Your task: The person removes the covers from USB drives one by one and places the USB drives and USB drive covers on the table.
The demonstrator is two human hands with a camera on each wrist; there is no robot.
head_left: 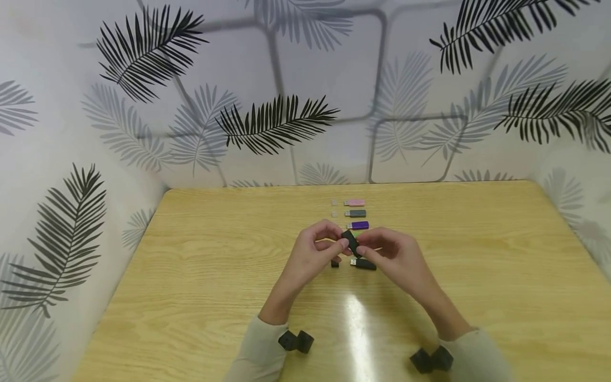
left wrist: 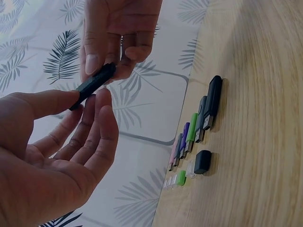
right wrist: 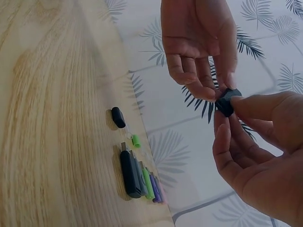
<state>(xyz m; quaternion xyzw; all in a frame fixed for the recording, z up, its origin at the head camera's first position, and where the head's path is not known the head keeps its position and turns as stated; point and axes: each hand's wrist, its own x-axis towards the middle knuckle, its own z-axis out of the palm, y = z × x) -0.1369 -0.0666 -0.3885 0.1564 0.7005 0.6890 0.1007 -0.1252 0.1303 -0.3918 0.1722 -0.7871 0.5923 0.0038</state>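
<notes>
Both hands hold a black USB stick above the table, its cap end not distinguishable. My left hand pinches one end between thumb and fingertips; my right hand pinches the other. In the left wrist view the stick slants up from the left thumb to the right fingertips. Seen from the right wrist, it is mostly foreshortened. Just below the hands lies an uncapped black USB stick, with a black cap to its left, partly behind the left fingers.
Beyond the hands, pink, grey and purple USB sticks lie in a row, connectors bare. A green stick and another grey one continue the row. Clear caps and a green cap lie alongside.
</notes>
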